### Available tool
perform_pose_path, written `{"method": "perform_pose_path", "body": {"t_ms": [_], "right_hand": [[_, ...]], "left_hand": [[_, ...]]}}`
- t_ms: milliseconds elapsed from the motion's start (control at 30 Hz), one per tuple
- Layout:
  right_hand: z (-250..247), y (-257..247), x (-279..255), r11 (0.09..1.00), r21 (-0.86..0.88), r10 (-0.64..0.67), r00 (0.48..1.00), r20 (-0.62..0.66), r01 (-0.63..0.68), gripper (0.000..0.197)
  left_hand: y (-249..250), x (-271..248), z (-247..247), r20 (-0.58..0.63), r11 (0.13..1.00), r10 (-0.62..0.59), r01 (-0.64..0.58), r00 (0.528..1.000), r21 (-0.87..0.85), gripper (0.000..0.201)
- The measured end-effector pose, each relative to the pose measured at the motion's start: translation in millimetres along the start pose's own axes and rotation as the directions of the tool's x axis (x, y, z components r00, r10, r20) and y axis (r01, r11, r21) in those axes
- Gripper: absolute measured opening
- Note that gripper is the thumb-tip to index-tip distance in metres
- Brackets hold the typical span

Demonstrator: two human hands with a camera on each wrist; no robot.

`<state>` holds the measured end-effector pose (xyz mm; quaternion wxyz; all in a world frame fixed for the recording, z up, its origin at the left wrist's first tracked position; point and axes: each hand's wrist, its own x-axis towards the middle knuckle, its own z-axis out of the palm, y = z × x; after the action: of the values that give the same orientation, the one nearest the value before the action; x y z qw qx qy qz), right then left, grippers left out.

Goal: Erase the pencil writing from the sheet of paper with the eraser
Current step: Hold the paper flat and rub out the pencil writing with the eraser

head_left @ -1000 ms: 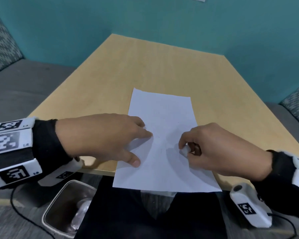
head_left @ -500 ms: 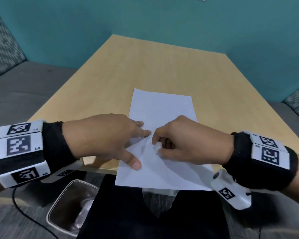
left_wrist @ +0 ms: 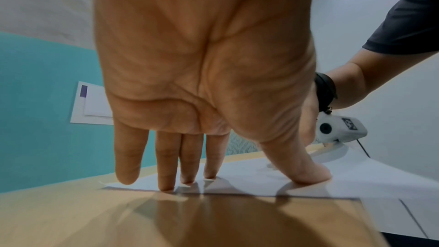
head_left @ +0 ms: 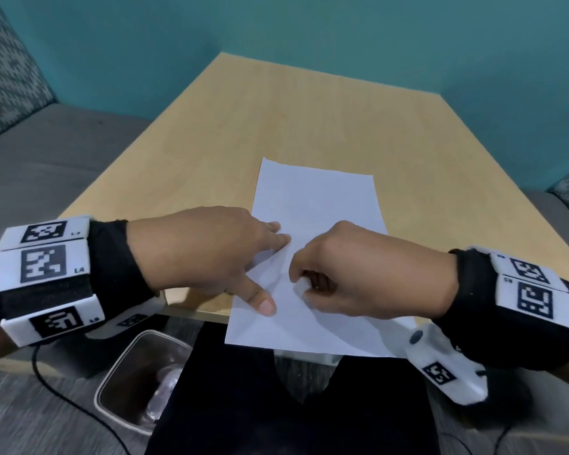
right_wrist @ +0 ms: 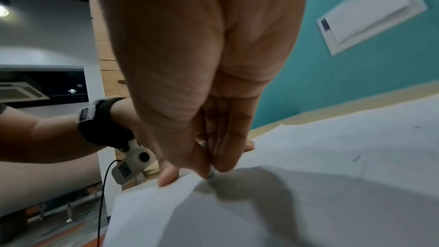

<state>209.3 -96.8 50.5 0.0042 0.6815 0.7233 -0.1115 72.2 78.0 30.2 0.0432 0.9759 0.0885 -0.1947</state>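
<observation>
A white sheet of paper (head_left: 316, 205) lies on the wooden table (head_left: 276, 119), its near end hanging over the front edge. My left hand (head_left: 211, 254) lies flat on the sheet's left edge, fingers and thumb spread and pressing it down (left_wrist: 213, 174). My right hand (head_left: 358, 277) is curled, pinching a small white eraser (head_left: 301, 285) whose tip touches the paper just right of the left thumb. In the right wrist view the eraser (right_wrist: 212, 174) barely shows between thumb and fingers. Faint pencil marks (right_wrist: 356, 158) remain on the sheet.
A clear bin (head_left: 138, 382) stands on the floor below the table's left front corner, with a black cable (head_left: 66, 402) beside it. Grey patterned seating (head_left: 10, 77) flanks the table. A teal wall (head_left: 309, 34) is behind. My dark lap is under the overhanging paper.
My right hand has carried the eraser leftward across the sheet to just beside the left thumb. The left hand has stayed pressing the paper.
</observation>
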Motion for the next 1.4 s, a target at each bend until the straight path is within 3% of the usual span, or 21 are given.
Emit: {"method": "perform_pose_path", "body": {"t_ms": [133, 233, 300, 467, 600, 733, 867, 1000, 1167, 1300, 1400], "right_hand": [[-1, 7, 0, 0.990, -0.104, 0.085, 0.994, -0.069, -0.092, 0.015], [6, -3, -7, 0.989, -0.145, 0.036, 0.998, -0.042, -0.041, 0.018], [6, -9, -10, 0.993, -0.117, 0.011, 1.000, -0.004, -0.011, 0.015], [0, 9, -5, 0.989, -0.114, 0.084, 0.993, -0.088, -0.094, 0.011], [2, -2, -10, 0.995, -0.084, 0.044, 0.999, -0.017, -0.045, 0.012], [-4, 16, -8, 0.987, -0.084, 0.127, 0.988, -0.089, -0.134, 0.013], [2, 5, -11, 0.997, -0.066, 0.047, 0.999, -0.024, -0.048, 0.014], [-5, 19, -5, 0.991, -0.070, 0.108, 0.992, -0.069, -0.113, 0.013], [1, 8, -11, 0.997, -0.072, 0.035, 0.999, -0.019, -0.036, 0.012], [-3, 23, -8, 0.991, -0.050, 0.119, 0.989, -0.085, -0.124, 0.013], [-1, 25, -7, 0.992, -0.040, 0.117, 0.989, -0.085, -0.121, 0.012]], "left_hand": [[-2, 2, -1, -0.014, 0.999, 0.036, -0.035, 0.999, 0.020, 0.114], [-4, 3, 1, -0.009, 0.999, 0.029, -0.029, 1.000, 0.034, 0.115], [-3, 3, 0, 0.000, 0.999, 0.017, -0.017, 1.000, 0.040, 0.121], [2, 2, -3, 0.006, 0.998, -0.001, 0.001, 1.000, 0.061, 0.121], [3, 1, -4, 0.007, 0.998, -0.024, 0.023, 1.000, 0.057, 0.122], [2, 1, -4, 0.007, 0.999, -0.015, 0.015, 1.000, 0.041, 0.123], [4, 1, -5, 0.015, 0.999, -0.017, 0.016, 1.000, 0.049, 0.121], [6, 2, -9, 0.006, 0.996, -0.001, 0.000, 1.000, 0.090, 0.119], [6, -1, -9, 0.004, 0.999, 0.016, -0.016, 1.000, 0.046, 0.112], [9, 1, -13, 0.027, 0.998, 0.004, -0.006, 1.000, 0.070, 0.114], [7, 1, -18, 0.041, 0.997, 0.021, -0.024, 0.999, 0.071, 0.115]]}}
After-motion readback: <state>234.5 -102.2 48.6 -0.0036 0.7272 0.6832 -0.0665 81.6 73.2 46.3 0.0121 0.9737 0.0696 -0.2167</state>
